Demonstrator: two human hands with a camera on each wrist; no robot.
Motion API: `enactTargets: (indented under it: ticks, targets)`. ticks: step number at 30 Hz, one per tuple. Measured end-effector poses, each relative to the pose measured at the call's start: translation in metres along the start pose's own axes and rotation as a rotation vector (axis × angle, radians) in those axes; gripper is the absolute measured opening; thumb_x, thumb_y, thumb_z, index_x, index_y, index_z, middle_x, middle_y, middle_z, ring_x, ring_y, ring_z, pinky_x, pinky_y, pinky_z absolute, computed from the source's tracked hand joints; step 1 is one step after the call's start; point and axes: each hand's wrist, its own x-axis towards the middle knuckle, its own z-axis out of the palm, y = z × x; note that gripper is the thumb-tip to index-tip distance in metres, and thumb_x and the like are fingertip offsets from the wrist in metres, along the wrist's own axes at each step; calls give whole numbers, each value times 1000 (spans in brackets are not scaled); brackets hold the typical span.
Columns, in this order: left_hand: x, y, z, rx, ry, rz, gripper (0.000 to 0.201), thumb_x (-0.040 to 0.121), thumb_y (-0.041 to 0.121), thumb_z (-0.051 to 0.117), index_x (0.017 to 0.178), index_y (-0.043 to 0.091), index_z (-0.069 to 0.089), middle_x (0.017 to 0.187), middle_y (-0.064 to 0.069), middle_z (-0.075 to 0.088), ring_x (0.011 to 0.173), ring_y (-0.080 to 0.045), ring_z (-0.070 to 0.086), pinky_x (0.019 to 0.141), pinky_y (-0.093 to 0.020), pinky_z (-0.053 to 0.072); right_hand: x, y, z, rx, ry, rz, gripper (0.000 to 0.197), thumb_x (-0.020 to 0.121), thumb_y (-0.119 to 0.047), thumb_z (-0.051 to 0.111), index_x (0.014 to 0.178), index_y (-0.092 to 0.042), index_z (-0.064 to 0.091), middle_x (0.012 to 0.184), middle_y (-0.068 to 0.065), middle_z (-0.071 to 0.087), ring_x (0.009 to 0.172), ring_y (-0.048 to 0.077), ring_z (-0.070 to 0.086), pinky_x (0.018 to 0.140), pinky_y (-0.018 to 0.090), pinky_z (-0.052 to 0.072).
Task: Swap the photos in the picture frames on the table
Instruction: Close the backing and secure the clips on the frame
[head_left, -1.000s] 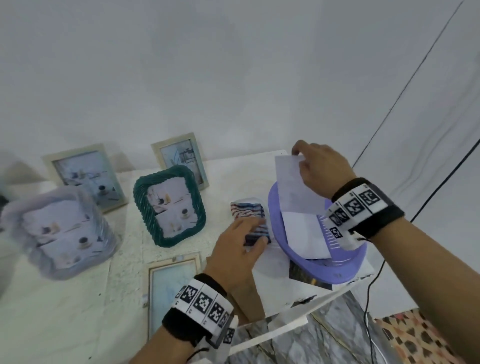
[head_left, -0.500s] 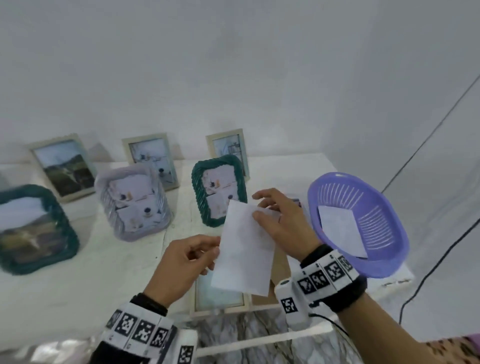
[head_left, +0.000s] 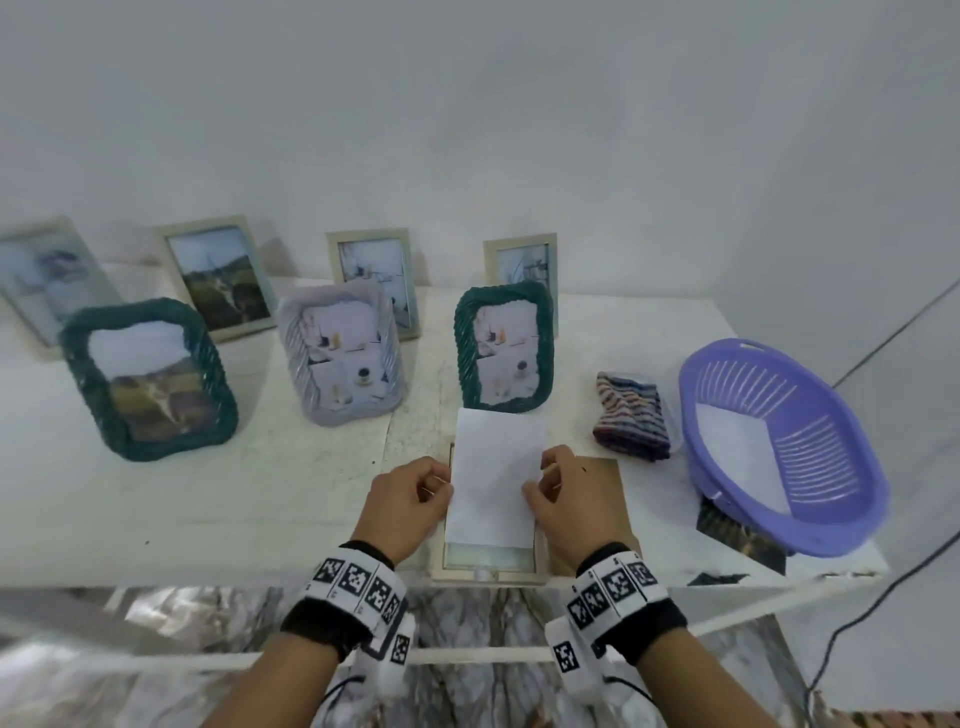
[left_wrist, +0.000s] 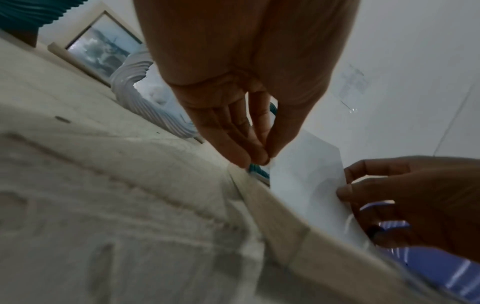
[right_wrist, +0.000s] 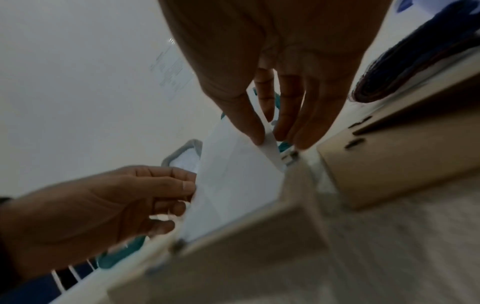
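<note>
Matt white paper sheet. Pale wood frame with glossy glass. Brown cardboard backing. Ridged, woven-looking green frame. Slotted, smooth lilac plastic basket. Striped knitted cloth. Rough, speckled white bench.

Head camera looks down over the table — both wrist cameras close, sharing the photo.
</note>
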Motion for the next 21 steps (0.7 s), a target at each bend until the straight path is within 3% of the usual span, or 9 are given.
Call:
enactTargets:
  ticks: [2,5,10,14,18,21]
  targets:
    - [-3,-3,2,82,-4,20,12,86,16,67,85,28,64,83,8,66,70,-4,61,68,-19,49,-5,0,1,-88,22,-10,16,80,-50,54,92,-40,48,67,-19,57,73,2,53,71,29,52]
    - [-5,-11,6,207,-26,19,11,86,25,67,91,33,61,97,9,55,76,-1,58,73,-20,48,-11,-1,2,-66,-70,40,21,87,-44,56,106,-36,51,77,-16,55,79,6,54,75,28,49]
    - [-9,-19,12,245,-67,17,54,84,28,65,132,36,42,116,10,43,85,-2,57,75,-22,49,-14,-1,0,-145,-167,18,39,94,-46,47,131,-35,41,118,-8,54,102,14,54,85,30,46]
    - [-11,-25,11,208,-97,47,52,86,27,64,134,33,45,119,10,42,90,2,53,78,-18,46,-14,-2,2,-177,-224,-48,38,99,-41,41,136,-38,45,112,-7,54,95,14,53,82,28,44]
    - [-12,-35,11,153,-77,113,43,89,25,63,130,31,54,114,14,43,93,2,53,78,-9,43,-12,-4,0,-151,-293,-103,37,102,-33,40,138,-37,48,102,-7,44,83,9,39,65,17,25]
    - [-13,-40,11,153,-98,153,40,91,24,62,131,31,55,119,14,41,96,4,53,80,-3,40,-7,0,3,-147,-296,-132,35,101,-32,41,133,-39,54,105,-8,45,83,8,41,64,15,26]
